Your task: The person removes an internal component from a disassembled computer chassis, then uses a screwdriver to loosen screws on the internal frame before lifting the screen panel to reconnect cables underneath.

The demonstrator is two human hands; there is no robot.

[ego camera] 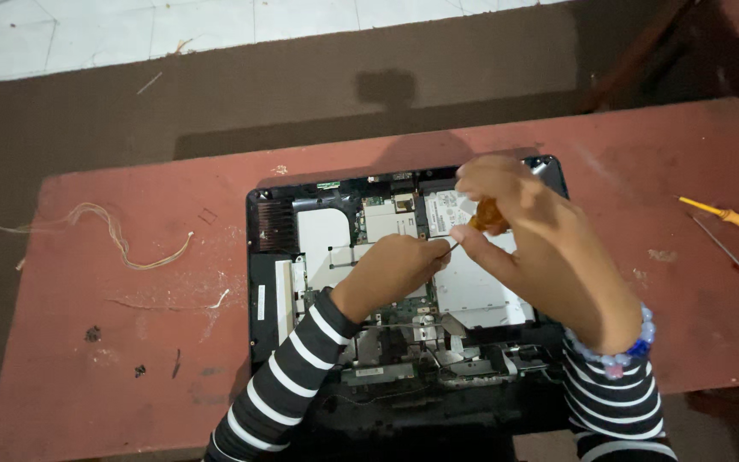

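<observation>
Right hand gripping orange-handled screwdriver over opened laptop; left hand closed, pinching its shaft just beside the tip. Two spare screwdrivers lie well apart, far right on red table.

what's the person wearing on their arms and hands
Both arms are in long sleeves with black and white horizontal stripes. The left hand is bare, its sleeve ending at the wrist. The right hand is bare too, with a bracelet of pale, blue and pink round beads at the wrist. No gloves or rings are visible.
</observation>
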